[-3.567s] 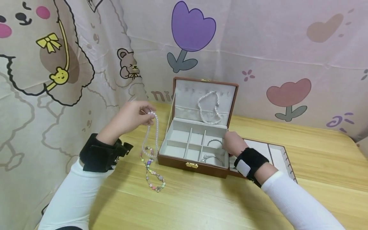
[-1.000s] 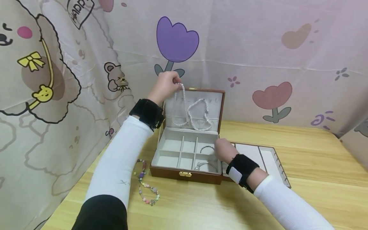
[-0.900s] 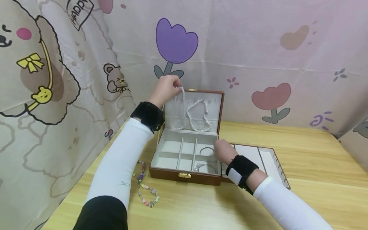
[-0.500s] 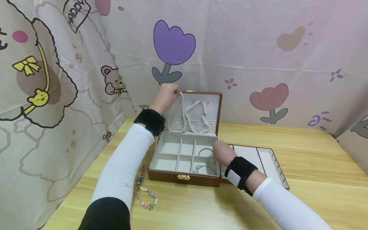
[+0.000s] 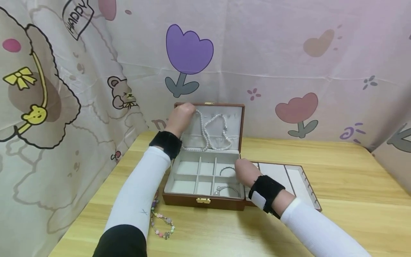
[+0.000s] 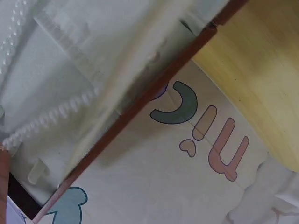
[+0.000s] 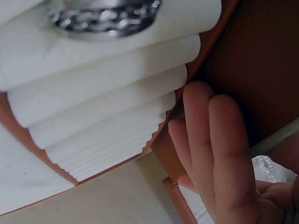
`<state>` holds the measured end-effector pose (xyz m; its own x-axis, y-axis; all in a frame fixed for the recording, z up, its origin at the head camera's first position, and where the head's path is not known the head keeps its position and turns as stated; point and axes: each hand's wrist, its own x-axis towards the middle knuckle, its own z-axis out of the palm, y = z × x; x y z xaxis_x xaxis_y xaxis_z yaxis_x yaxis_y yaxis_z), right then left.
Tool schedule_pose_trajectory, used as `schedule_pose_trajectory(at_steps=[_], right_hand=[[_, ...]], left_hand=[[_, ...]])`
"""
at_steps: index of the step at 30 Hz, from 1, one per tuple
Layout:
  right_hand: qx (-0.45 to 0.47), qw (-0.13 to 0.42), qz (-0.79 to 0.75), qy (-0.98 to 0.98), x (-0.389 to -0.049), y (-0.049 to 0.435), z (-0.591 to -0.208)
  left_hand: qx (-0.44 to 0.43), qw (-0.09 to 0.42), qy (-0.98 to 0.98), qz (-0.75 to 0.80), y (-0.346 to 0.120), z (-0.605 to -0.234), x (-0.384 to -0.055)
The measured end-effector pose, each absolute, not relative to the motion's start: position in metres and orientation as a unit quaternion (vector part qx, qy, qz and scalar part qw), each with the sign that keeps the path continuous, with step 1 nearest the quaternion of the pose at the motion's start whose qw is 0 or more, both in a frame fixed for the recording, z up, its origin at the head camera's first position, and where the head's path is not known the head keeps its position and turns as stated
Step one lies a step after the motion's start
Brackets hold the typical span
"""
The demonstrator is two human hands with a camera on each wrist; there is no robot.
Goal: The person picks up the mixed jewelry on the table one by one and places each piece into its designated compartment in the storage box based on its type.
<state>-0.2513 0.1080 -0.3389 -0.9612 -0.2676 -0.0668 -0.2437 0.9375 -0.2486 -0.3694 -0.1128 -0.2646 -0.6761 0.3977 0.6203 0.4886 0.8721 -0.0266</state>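
At the upper left of the raised lid, my left hand [image 5: 181,117] pinches a pearl necklace [image 5: 202,123], whose loop hangs down the pale lining. The left wrist view shows its strand [image 6: 56,114] across the lid, with just a sliver of a finger at the left edge. Beside it on the lining hangs another pearl necklace [image 5: 221,148]. My right hand [image 5: 246,172] grips the right side wall of the brown jewelry box [image 5: 183,201]; in the right wrist view its fingers [image 7: 229,140] lie along the outside, thumb over the rim. Two bracelets stand in the right compartments, one a silver bangle [image 5: 236,189].
Left of the box a colorful beaded strand [image 5: 160,216] lies on the wooden table [image 5: 199,235], partly behind my left sleeve. A shallow tray [image 5: 273,171] with ring rolls sits against the box's right side; a chain-patterned metal band [image 7: 105,18] is on a roll. Printed curtains stand behind.
My left hand has carried the pearl necklace from the box's left side up to the lid, then lowered slightly, bringing the loop against the lining. My right hand keeps its hold; the view has shifted.
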Motion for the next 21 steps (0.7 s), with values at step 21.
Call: schedule_pose_trajectory(at_steps=[21], right_hand=[[-0.127,0.048,-0.124,0.983,-0.253,0.108,-0.34]], left_hand=[[-0.3,0.325,-0.888,-0.126,-0.12,-0.283,-0.374]])
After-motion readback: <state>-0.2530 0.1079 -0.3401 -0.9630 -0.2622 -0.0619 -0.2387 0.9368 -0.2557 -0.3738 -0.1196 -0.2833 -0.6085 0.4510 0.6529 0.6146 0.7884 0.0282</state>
